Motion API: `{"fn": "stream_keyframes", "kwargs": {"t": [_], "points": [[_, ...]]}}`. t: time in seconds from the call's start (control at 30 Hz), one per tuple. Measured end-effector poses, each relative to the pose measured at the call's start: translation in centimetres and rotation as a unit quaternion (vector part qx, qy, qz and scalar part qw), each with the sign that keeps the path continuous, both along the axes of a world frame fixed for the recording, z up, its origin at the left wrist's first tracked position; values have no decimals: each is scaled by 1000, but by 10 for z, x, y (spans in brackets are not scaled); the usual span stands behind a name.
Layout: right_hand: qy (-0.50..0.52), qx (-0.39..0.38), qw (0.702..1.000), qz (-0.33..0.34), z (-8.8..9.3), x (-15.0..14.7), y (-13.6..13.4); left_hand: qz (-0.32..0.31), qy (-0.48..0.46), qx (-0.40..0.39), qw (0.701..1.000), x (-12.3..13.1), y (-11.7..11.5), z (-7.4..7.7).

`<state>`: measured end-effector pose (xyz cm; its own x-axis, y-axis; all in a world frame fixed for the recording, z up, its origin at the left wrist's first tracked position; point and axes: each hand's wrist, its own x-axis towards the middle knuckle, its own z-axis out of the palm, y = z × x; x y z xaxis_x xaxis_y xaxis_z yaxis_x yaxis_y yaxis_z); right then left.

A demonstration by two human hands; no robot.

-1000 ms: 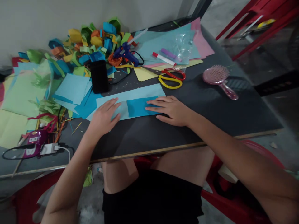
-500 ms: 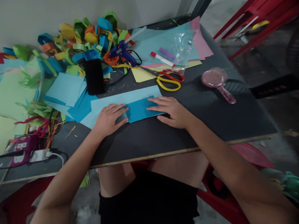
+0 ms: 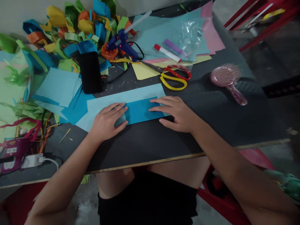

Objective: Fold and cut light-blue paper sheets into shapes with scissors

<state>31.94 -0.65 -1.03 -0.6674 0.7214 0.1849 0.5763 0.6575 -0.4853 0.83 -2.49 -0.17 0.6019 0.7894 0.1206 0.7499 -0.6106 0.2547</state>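
Note:
A darker blue paper strip lies over light blue paper near the table's front edge. My left hand rests on the strip's left end, fingers stretched out and apart. Across its right end lies my right hand, also with fingers spread, the fingertips touching the paper. Neither hand grips anything. The parts of the paper beneath the palms are hidden. Just beyond the light blue paper are scissors with red and yellow handles.
Behind are a black phone-like object, a blue glue gun, capped markers and a heap of coloured paper shapes. A pink hairbrush lies at right. At left are blue sheets and a purple power strip.
The view has shifted slightly closer to the table. Both hands remain flat on the blue strip, with hardly any movement over it.

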Motion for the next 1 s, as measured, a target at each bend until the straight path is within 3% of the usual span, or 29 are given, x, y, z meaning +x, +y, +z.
{"fn": "stream_keyframes", "kwargs": {"t": [0.3, 0.7, 1.0], "points": [[1, 5, 1000, -10, -1, 0, 0, 2, -13, 5, 1000, 1, 1, 0], [6, 22, 996, -87, -9, -3, 3, -4, -21, 18, 1000, 1, 2, -2], [38, 17, 995, -87, -11, -3, 6, 9, -20, 27, 999, 2, 3, -4]]}}
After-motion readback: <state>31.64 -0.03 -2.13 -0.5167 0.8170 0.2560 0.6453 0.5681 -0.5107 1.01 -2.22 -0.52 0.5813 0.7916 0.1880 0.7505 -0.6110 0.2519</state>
